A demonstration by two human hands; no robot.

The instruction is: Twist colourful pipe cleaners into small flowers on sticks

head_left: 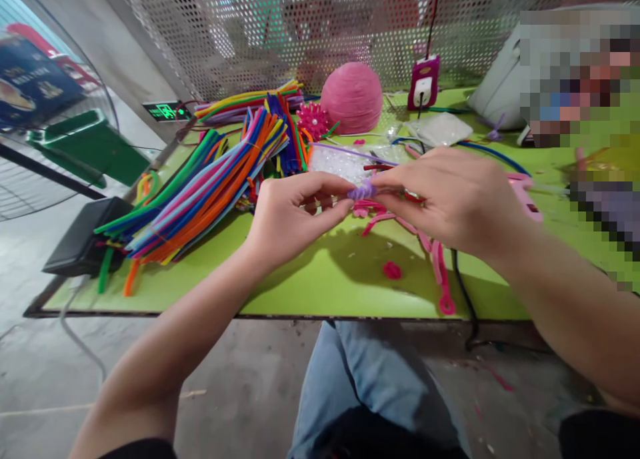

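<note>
Between my two hands is a small purple coil of pipe cleaner, held above the green table. My left hand pinches its left end between thumb and fingertips. From the other side my right hand grips its right end with closed fingers; part of the coil is hidden there. Pink pipe cleaner pieces lie under and beside my right hand. A small dark-pink curled piece rests on the table below the coil.
Bundled colourful pipe cleaners lie at left, near a black box. Behind my hands are a pink ball of yarn-like strands, a pink beaded flower and a clear bag of beads. A black cable hangs over the front edge.
</note>
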